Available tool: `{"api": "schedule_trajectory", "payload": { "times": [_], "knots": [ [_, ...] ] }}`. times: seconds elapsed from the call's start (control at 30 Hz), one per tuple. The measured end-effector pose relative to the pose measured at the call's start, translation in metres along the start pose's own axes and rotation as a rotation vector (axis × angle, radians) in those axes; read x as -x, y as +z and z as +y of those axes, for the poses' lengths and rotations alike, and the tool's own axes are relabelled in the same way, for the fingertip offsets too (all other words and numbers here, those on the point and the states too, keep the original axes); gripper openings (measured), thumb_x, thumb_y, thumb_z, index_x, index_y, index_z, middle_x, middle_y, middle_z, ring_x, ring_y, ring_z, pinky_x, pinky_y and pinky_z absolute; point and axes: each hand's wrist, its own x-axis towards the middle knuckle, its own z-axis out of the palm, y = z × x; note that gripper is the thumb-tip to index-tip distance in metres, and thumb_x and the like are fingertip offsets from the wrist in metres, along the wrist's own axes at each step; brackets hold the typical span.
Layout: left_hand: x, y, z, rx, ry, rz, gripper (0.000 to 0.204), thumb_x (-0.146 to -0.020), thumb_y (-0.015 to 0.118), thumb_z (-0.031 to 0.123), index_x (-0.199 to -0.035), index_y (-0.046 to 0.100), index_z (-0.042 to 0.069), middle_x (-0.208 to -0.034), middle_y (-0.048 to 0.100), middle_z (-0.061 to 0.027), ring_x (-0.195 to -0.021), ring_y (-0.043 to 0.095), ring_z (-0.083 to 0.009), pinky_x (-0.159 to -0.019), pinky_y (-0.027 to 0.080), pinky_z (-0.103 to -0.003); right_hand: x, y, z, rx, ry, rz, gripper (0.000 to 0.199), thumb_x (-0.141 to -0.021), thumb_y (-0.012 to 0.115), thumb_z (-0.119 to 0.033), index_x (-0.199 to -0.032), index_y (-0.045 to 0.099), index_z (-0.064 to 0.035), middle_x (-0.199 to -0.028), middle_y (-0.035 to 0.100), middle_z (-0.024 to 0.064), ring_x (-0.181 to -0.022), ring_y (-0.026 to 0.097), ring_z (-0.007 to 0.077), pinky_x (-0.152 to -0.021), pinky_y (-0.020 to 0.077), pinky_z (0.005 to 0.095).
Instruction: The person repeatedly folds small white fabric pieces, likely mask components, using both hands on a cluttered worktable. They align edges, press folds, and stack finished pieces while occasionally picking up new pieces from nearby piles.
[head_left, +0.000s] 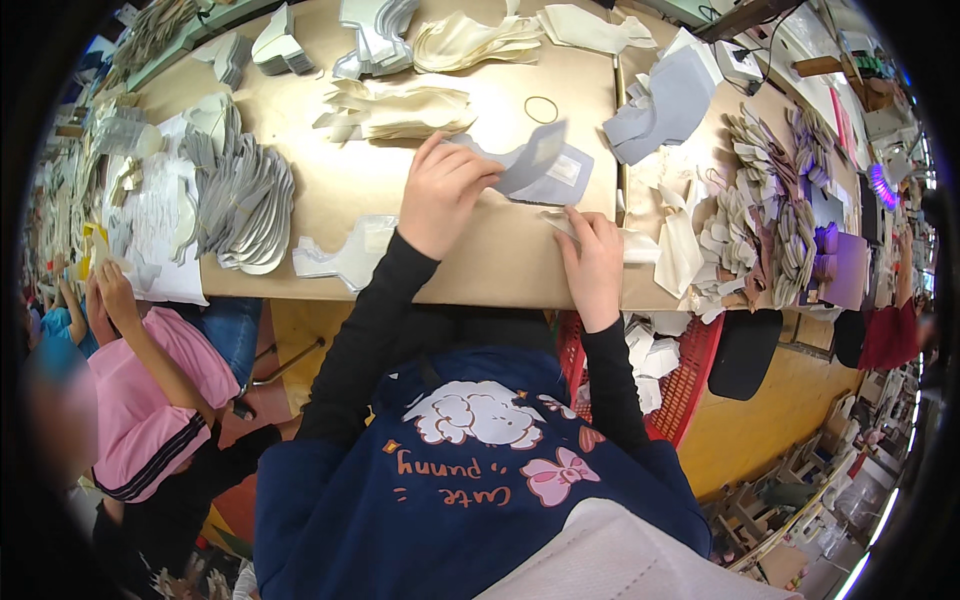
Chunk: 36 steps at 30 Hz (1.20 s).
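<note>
Head view, left hand: I see my left hand [442,195] pinching the edge of a grey cut fabric piece [535,165], fingers closed on its left end.
Head view, grey piece: it lies partly lifted over the brown worktable [350,200], just ahead of me (one flap curls upward).
Head view, right hand: my right hand [592,262] presses flat on a thin pale strip [630,240] near the table's front edge; fingers bent, gripping its end.
Head view, surroundings: stacks of grey cut pieces [245,205] to my left, cream pieces [400,110] farther back, a rubber band [541,109] beyond the grey piece.
Head view, below table: a red basket [690,385] of white scraps by my right knee.
Head view, neighbour: a person in pink [150,400] sits at my left.
</note>
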Motion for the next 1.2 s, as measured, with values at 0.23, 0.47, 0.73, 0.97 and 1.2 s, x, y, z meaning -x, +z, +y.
{"api": "schedule_trajectory", "payload": {
  "times": [0.23, 0.47, 0.73, 0.97, 1.2],
  "knots": [
    [0.010, -0.054, 0.019, 0.339, -0.035, -0.167, 0.020, -0.080, 0.076, 0.001, -0.098, 0.078, 0.008, -0.088, 0.072, -0.0034, -0.090, 0.067, -0.0219, -0.111, 0.040, -0.049, 0.007, -0.027, 0.003, -0.451, 0.113, 0.171, 0.011, -0.091, 0.069, -0.005, -0.100, 0.067, -0.0003, -0.111, 0.069, 0.0120, -0.106, 0.064, 0.0318, -0.096, 0.0486, 0.0411],
    [0.039, -0.032, 0.013, 0.324, -0.003, -0.417, 0.015, -0.083, 0.076, 0.009, -0.098, 0.079, 0.010, -0.085, 0.069, -0.0039, -0.090, 0.063, -0.0234, -0.110, 0.039, -0.049, -0.002, -0.049, 0.021, -0.181, 0.003, 0.068, 0.015, -0.092, 0.068, -0.006, -0.105, 0.070, -0.0010, -0.115, 0.069, 0.0120, -0.111, 0.065, 0.0271, -0.097, 0.0487, 0.0353],
    [0.078, -0.005, 0.008, -0.014, -0.035, -0.348, 0.013, -0.084, 0.072, 0.011, -0.096, 0.077, 0.011, -0.088, 0.067, -0.0015, -0.096, 0.061, -0.0223, -0.107, 0.039, -0.044, -0.011, -0.009, 0.008, 0.001, -0.077, -0.049, 0.015, -0.086, 0.073, -0.009, -0.101, 0.072, -0.0056, -0.103, 0.066, 0.0073, -0.100, 0.061, 0.0286, -0.089, 0.0452, 0.0383],
    [0.094, 0.026, 0.038, -0.184, -0.003, -0.164, 0.017, -0.083, 0.073, 0.009, -0.100, 0.074, 0.010, -0.108, 0.068, -0.0054, -0.103, 0.062, -0.0252, -0.102, 0.043, -0.044, -0.009, -0.026, 0.007, -0.268, 0.093, -0.023, 0.010, -0.092, 0.066, -0.006, -0.101, 0.065, -0.0033, -0.098, 0.067, 0.0100, -0.093, 0.064, 0.0274, -0.086, 0.0467, 0.0377],
    [0.130, -0.003, 0.042, -0.159, -0.129, -0.155, 0.035, -0.084, 0.074, 0.009, -0.118, 0.069, 0.007, -0.124, 0.064, -0.0050, -0.119, 0.059, -0.0238, -0.105, 0.043, -0.043, 0.012, -0.085, -0.015, -0.667, 0.108, 0.138, 0.014, -0.087, 0.068, 0.009, -0.100, 0.067, 0.0046, -0.090, 0.070, 0.0086, -0.078, 0.065, 0.0133, -0.073, 0.0510, 0.0251]
  ]
}}
